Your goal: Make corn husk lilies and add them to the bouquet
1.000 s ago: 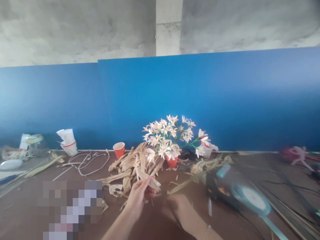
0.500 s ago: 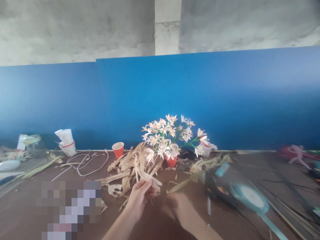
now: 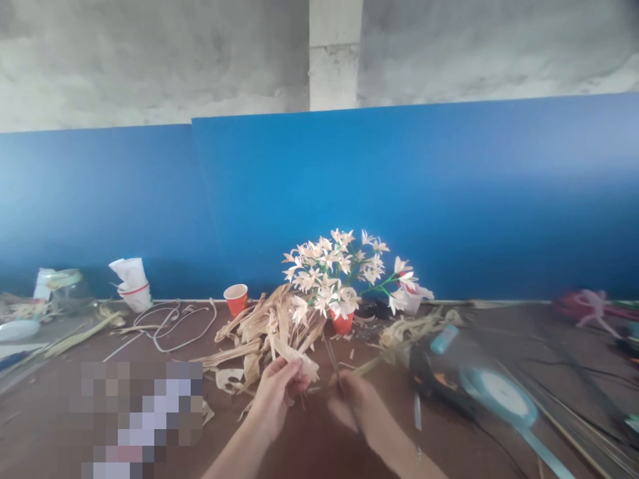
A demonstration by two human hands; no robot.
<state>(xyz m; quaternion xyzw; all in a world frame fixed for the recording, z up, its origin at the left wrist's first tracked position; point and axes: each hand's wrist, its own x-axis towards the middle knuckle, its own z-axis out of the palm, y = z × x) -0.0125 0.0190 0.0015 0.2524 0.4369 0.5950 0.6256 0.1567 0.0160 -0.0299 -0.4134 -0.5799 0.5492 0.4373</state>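
My left hand [image 3: 282, 386] pinches a pale strip of dried corn husk [image 3: 304, 362] between thumb and fingers. To its right, my right hand [image 3: 357, 402] is closed around a long, thin, dark tool [image 3: 329, 349] whose tip points up and away from me; blur hides its exact kind. The tool is beside the husk, apart from it. Behind my left hand lies a heap of dried husks [image 3: 249, 319]. Beyond both hands, a bunch of cream husk flowers [image 3: 327, 273] on green stems stands in a red paper cup [image 3: 343, 322].
Another red cup [image 3: 235, 299] stands behind the heap, with a white cable [image 3: 160, 339] to its left. White cups [image 3: 134, 293] stand farther left. On the right are a light-blue ribbon roll [image 3: 502, 396] and more husk strips [image 3: 409, 329]. A blue panel [image 3: 319, 173] closes off the back.
The dark tool, hidden in blur before, now shows in my right hand, pointing upward. The husk in my left hand has turned slightly and looks broader. My left hand stays in place.
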